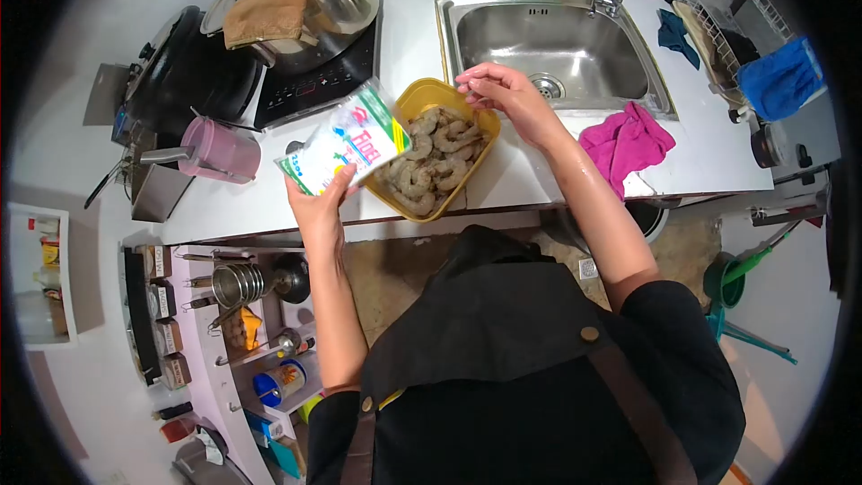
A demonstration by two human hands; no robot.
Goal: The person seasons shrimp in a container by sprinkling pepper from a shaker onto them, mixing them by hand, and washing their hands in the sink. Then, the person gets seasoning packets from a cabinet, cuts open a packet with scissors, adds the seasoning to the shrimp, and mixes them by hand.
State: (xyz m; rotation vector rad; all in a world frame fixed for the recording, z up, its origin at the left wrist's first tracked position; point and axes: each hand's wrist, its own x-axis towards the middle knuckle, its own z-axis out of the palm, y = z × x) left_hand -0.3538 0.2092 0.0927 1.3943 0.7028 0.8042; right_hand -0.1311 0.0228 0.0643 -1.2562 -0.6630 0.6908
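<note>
My left hand (321, 208) is closed around the lower edge of a salt packet (355, 145), a white, green and pink plastic pouch marked 250g. The packet is tilted over the left side of a yellow tub (491, 133). Inside the tub lies a heap of raw grey shrimp (429, 162), partly covered by the packet. My right hand (510, 97) hangs above the tub's upper right rim, its fingertips drawn together in a pinch. Whatever may be between those fingertips is too small to make out. The right forearm looks wet.
A steel sink (557, 45) lies behind my right hand, with a pink cloth (627, 145) at its front right. An induction cooker (310, 81) bearing a large pot (337, 13) and a pink pitcher (221, 151) stand on the left.
</note>
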